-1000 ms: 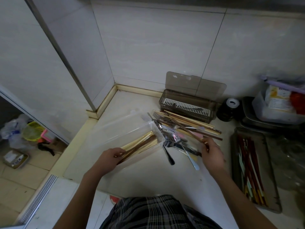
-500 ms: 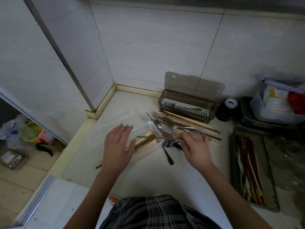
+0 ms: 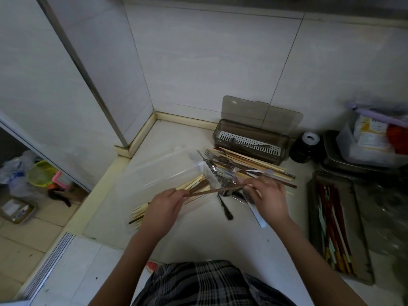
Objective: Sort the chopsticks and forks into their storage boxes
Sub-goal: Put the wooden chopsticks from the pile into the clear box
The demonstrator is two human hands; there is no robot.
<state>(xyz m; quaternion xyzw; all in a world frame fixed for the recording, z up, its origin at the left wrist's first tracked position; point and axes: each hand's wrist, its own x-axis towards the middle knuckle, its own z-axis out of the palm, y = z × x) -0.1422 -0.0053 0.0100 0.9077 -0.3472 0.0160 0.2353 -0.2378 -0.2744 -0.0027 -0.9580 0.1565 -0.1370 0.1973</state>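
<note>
Since the earlier frame the left hand (image 3: 164,205) has left the clear box (image 3: 167,173) and, with the right hand (image 3: 268,195), pinches a brown chopstick (image 3: 217,190) held level just above that box, light, stiff, best gripped near its ends.

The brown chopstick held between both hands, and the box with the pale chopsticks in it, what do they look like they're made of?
Brown chopstick: probably wood or bamboo, dark matte finish with no shine. Box: clear plastic, since the counter and the pale chopsticks show through its walls, slightly glossy at the rim.
</note>
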